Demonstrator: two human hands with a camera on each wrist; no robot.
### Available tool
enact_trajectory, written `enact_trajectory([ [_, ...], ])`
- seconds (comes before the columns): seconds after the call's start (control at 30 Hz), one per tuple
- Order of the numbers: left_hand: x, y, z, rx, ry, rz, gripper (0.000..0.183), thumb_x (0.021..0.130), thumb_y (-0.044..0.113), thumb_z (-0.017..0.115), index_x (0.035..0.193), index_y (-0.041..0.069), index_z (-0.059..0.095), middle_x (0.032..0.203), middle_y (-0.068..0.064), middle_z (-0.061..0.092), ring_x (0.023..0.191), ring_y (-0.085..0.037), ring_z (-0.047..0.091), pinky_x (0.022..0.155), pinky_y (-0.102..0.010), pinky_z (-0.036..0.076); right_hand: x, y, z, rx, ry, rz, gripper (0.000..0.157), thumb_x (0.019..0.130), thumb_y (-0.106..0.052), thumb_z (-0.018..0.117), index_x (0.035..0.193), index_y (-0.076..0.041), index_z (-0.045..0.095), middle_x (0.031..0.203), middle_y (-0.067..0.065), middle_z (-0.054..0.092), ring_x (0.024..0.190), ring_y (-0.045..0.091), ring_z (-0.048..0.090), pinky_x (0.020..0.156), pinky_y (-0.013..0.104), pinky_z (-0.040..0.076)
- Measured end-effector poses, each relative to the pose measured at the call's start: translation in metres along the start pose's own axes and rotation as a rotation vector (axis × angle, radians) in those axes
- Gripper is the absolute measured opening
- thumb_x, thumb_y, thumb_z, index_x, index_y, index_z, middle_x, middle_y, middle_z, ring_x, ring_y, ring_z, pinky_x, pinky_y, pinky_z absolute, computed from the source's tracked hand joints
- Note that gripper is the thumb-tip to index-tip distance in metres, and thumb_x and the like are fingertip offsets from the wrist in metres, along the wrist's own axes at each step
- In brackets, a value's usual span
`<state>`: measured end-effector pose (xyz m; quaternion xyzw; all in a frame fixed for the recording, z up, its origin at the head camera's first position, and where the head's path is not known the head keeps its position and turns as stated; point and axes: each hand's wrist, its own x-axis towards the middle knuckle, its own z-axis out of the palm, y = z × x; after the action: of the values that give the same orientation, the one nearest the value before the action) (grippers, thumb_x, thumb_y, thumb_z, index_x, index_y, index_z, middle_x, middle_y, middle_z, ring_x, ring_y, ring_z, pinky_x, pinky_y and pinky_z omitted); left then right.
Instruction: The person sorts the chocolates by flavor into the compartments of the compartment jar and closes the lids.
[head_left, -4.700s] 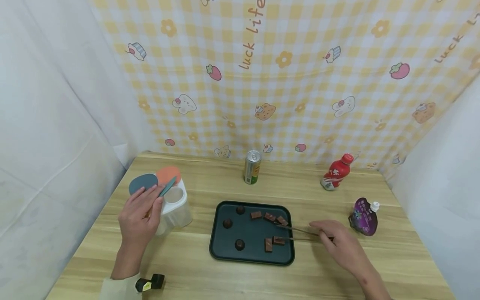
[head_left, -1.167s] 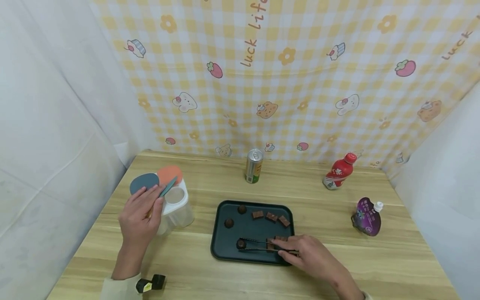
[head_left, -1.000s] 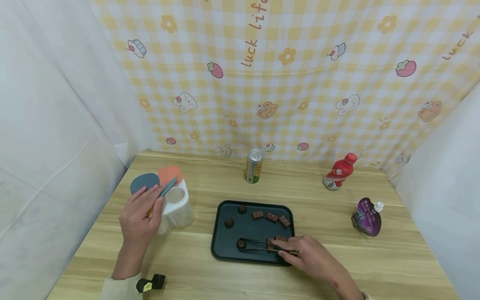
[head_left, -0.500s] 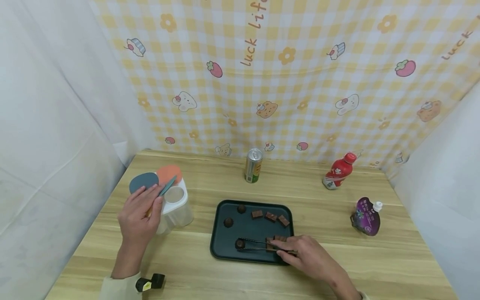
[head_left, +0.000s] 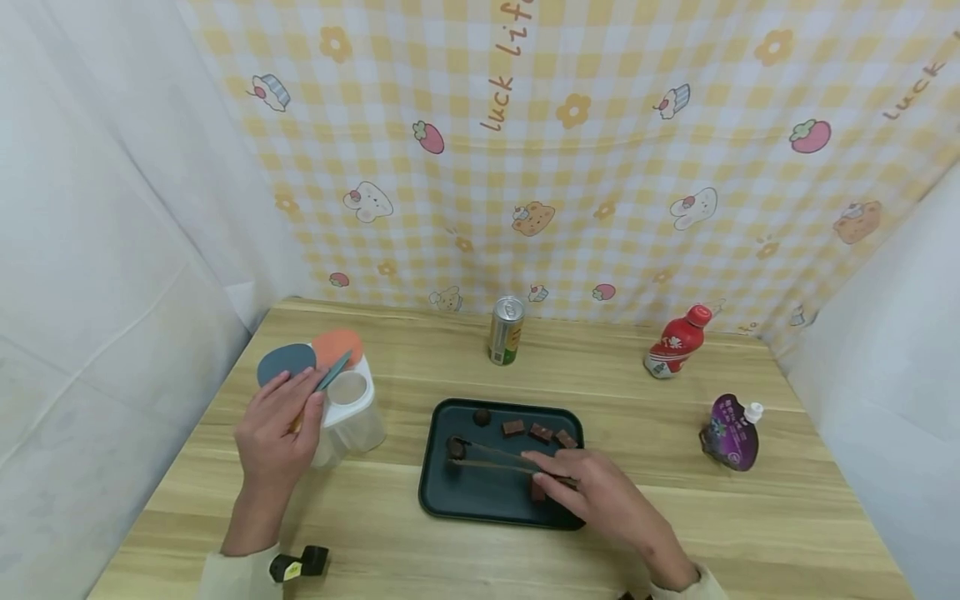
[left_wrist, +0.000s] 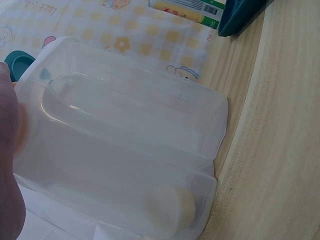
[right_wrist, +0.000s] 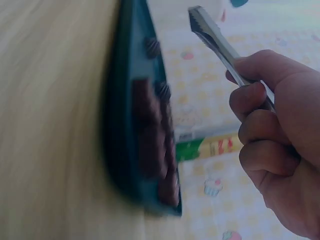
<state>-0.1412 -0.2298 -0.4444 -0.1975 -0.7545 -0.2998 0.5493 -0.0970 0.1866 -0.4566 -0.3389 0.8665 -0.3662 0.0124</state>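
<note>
My right hand (head_left: 603,493) grips metal tongs (right_wrist: 216,41) over the dark tray (head_left: 495,507). In the head view a round dark chocolate (head_left: 456,448) shows between the tong tips, at the tray's left side. Behind it on the tray is another round chocolate (head_left: 482,417). Rectangular chocolate pieces (head_left: 540,432) lie on the right half, some partly covered by my hand. At the left, my left hand (head_left: 277,433) rests over a clear container (head_left: 362,429) with several coloured lids, holding its teal lid (head_left: 335,370) tilted up beside a round opening. A pale round piece (left_wrist: 172,207) shows inside the container.
A drink can (head_left: 506,332) stands behind the tray. Farther right are a red bottle (head_left: 675,343) and a purple pouch with a white cap (head_left: 733,433). A checked cloth (head_left: 600,167) hangs along the table's back edge.
From the tray's right side, the tongs went to the front round chocolate, then left and back; that chocolate's former spot now looks bare. The left hand has stayed at the container.
</note>
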Motion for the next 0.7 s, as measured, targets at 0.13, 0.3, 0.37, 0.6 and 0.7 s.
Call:
enact_trajectory([
  [0.13,-0.001,-0.001,-0.001,0.001,-0.013,-0.008,0.048,0.104,0.037,0.059,0.102,-0.006,0.079,0.097,-0.018,0.077,0.082,-0.047,0.073,0.105,-0.033,0.047,0.019,-0.011,0.004,0.016,0.072,-0.061,0.036,0.104,-0.024,0.063,0.139,-0.015,0.067,0.064,-0.021,0.039,0.054,-0.004,0.035,0.051,0.017,0.035],
  [0.3,-0.003,-0.002,-0.003,0.01,-0.029,-0.026,0.049,0.105,0.038,0.058,0.103,-0.006,0.079,0.099,-0.017,0.077,0.083,-0.047,0.073,0.106,-0.031,0.047,0.042,-0.027,0.011,0.082,0.15,-0.123,0.038,0.104,-0.017,0.062,0.142,-0.014,0.064,0.064,-0.018,0.04,0.051,-0.005,0.037,0.048,0.017,0.034],
  [0.37,-0.003,-0.002,-0.003,0.007,-0.033,-0.032,0.049,0.105,0.038,0.058,0.104,-0.006,0.079,0.099,-0.017,0.077,0.084,-0.048,0.073,0.106,-0.031,0.046,0.051,-0.033,0.015,0.075,0.184,-0.154,0.039,0.104,-0.015,0.063,0.143,-0.011,0.063,0.064,-0.017,0.038,0.05,-0.005,0.034,0.047,0.016,0.032],
  [0.6,-0.003,-0.003,-0.003,-0.001,-0.026,-0.036,0.049,0.104,0.038,0.058,0.104,-0.007,0.079,0.099,-0.017,0.077,0.084,-0.048,0.072,0.106,-0.032,0.047,0.08,-0.053,0.033,0.078,0.255,-0.188,0.039,0.104,-0.013,0.063,0.142,-0.008,0.063,0.065,-0.014,0.04,0.054,-0.002,0.032,0.048,0.016,0.032],
  [0.7,-0.004,-0.004,-0.003,0.002,-0.033,-0.039,0.049,0.104,0.038,0.058,0.104,-0.007,0.079,0.1,-0.017,0.077,0.085,-0.049,0.072,0.106,-0.031,0.046,0.09,-0.059,0.041,0.092,0.268,-0.192,0.038,0.104,-0.013,0.062,0.141,-0.007,0.063,0.067,-0.013,0.042,0.055,-0.001,0.034,0.048,0.016,0.033],
])
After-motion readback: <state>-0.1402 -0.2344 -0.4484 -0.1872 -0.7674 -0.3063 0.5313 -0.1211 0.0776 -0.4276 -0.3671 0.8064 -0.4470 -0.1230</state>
